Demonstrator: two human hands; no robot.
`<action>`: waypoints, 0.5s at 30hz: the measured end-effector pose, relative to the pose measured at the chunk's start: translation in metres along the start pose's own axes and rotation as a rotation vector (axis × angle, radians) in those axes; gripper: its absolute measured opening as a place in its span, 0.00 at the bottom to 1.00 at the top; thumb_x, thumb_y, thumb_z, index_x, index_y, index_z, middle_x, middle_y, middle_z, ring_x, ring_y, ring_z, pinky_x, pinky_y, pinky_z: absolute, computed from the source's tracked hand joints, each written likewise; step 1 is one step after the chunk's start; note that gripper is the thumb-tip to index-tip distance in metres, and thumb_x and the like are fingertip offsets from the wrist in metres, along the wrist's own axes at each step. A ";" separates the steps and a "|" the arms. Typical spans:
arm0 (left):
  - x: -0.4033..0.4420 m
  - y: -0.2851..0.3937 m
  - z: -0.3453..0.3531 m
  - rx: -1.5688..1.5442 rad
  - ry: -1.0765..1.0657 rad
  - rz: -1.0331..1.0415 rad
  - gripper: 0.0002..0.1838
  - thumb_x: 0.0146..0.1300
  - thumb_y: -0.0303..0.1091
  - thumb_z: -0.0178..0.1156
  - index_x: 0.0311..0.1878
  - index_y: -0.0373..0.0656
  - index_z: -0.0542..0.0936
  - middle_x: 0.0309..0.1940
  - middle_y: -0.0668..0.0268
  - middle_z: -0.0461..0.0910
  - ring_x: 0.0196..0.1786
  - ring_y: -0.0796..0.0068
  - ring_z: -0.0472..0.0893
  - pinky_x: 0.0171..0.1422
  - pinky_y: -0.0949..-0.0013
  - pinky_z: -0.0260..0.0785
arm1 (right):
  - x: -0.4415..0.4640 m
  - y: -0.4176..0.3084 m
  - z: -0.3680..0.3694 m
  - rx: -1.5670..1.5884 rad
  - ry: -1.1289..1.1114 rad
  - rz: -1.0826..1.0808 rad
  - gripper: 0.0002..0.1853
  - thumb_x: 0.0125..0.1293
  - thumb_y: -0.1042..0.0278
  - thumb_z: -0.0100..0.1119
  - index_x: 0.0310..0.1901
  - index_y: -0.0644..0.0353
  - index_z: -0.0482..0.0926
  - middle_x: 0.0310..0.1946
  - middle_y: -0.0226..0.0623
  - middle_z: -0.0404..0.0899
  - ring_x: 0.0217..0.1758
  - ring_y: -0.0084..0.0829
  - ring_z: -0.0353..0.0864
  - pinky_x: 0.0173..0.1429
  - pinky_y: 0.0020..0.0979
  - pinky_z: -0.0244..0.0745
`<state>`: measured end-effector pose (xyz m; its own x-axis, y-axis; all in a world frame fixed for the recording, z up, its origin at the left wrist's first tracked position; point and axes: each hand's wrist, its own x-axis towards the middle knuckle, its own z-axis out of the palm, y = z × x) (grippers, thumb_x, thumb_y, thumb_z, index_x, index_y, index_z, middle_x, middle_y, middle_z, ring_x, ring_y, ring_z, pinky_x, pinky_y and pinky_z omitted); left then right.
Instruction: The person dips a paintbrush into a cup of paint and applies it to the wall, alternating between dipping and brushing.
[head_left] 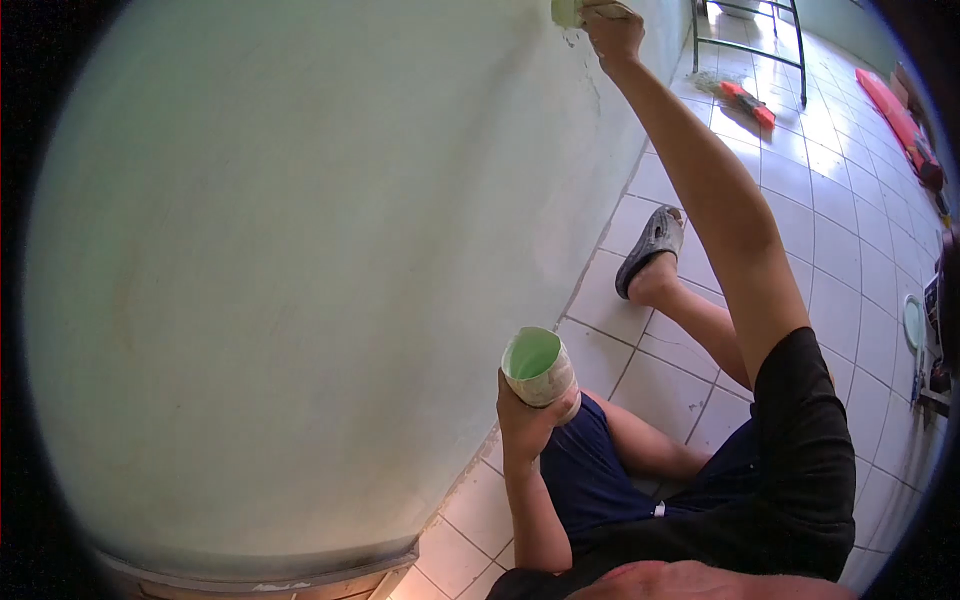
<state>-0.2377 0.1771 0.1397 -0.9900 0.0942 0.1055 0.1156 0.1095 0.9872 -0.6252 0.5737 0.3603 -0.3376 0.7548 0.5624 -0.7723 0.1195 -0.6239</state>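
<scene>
My left hand is wrapped round a whitish, stained container, cut open at the top, with light green paint inside. At the upper edge of the view, my right hand is closed on a brush whose green-coated head touches the wall. Most of the brush's handle is hidden by the fingers. Just below the brush the wall shows small dark, uneven marks.
A dark metal stand rises from the white tiled floor, near an orange broom head. A red object and a round green lid or dish lie at the right. My foot in a grey clog is beside the wall.
</scene>
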 end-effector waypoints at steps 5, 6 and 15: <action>0.002 -0.009 -0.003 -0.038 -0.006 0.027 0.46 0.45 0.32 0.86 0.68 0.38 0.72 0.60 0.57 0.83 0.61 0.63 0.85 0.69 0.60 0.77 | -0.047 -0.027 0.025 -0.387 -0.122 -0.217 0.08 0.63 0.64 0.67 0.38 0.54 0.93 0.32 0.37 0.92 0.34 0.29 0.90 0.41 0.34 0.85; 0.002 -0.008 -0.001 -0.045 -0.011 0.023 0.46 0.45 0.32 0.86 0.68 0.38 0.72 0.60 0.57 0.83 0.61 0.63 0.85 0.69 0.60 0.77 | -0.073 -0.042 0.026 -0.423 -0.127 -0.270 0.09 0.64 0.61 0.65 0.37 0.50 0.93 0.31 0.36 0.91 0.33 0.28 0.89 0.42 0.33 0.83; 0.006 -0.005 0.015 0.075 -0.031 -0.049 0.47 0.46 0.34 0.86 0.69 0.37 0.72 0.60 0.55 0.83 0.61 0.62 0.85 0.69 0.60 0.77 | -0.136 -0.097 -0.020 0.012 -0.529 -0.314 0.04 0.63 0.77 0.74 0.39 0.65 0.90 0.42 0.35 0.92 0.47 0.29 0.90 0.55 0.32 0.84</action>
<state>-0.2430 0.1918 0.1335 -0.9917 0.1174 0.0525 0.0742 0.1884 0.9793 -0.4936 0.4724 0.3341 -0.3118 0.2616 0.9134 -0.8833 0.2744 -0.3801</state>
